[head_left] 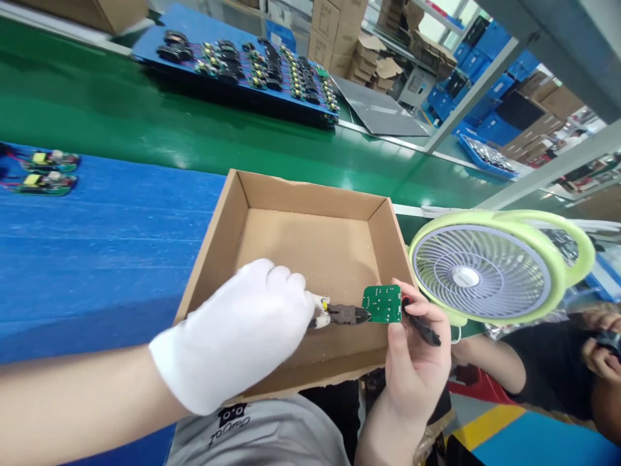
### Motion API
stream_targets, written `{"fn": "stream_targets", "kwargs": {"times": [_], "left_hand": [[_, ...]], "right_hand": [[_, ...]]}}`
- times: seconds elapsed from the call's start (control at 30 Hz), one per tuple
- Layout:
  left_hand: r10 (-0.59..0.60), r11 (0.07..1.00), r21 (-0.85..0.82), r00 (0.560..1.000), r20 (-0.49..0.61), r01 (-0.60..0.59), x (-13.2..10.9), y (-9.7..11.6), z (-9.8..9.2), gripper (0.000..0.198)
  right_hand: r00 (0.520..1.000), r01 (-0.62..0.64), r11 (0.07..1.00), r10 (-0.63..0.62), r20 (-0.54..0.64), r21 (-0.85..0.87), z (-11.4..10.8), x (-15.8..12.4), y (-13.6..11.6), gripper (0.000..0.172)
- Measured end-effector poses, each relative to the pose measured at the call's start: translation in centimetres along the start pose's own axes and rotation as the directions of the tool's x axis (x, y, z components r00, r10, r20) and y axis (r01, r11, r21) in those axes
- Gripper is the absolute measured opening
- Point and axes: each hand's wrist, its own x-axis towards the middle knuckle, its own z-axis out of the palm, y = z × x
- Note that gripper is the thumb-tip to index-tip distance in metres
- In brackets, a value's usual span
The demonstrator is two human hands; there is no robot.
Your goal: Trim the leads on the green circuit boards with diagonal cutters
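My left hand [247,320], in a white glove, is closed around the handles of a pair of diagonal cutters [347,315]. The cutter tips reach the left edge of a small green circuit board [381,304]; whether they touch it I cannot tell. Bare fingers of my right hand [420,349] pinch that board at its right side, solder face toward me. A black part [423,329] with a red wire hangs by the same fingers. Both tools and board are above an open cardboard box [310,246] with tiny specks on its bottom.
A yellow-green fan [485,268] stands just right of the box. Circuit boards [46,171] lie on the blue mat [121,246] at left. Rows of assembled boards fill a blue panel [204,26] at the back. Another person's arm [495,366] is at lower right.
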Motion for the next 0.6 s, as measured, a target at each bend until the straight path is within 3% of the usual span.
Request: {"fn": "stream_targets", "kwargs": {"times": [0.33,0.6], "left_hand": [[-0.027,0.999,0.039,0.998,-0.051,0.029,0.3,0.8,0.2,0.026],[-0.014,0.999,0.037,0.995,-0.096,0.018,0.4,1.0,0.8,0.026]], "right_hand": [[0.997,0.079,0.995,-0.080,0.000,-0.060,-0.6,-0.4,0.4,0.014],[0.995,0.099,0.995,-0.099,-0.011,-0.003,-0.7,-0.6,0.9,0.015]]}}
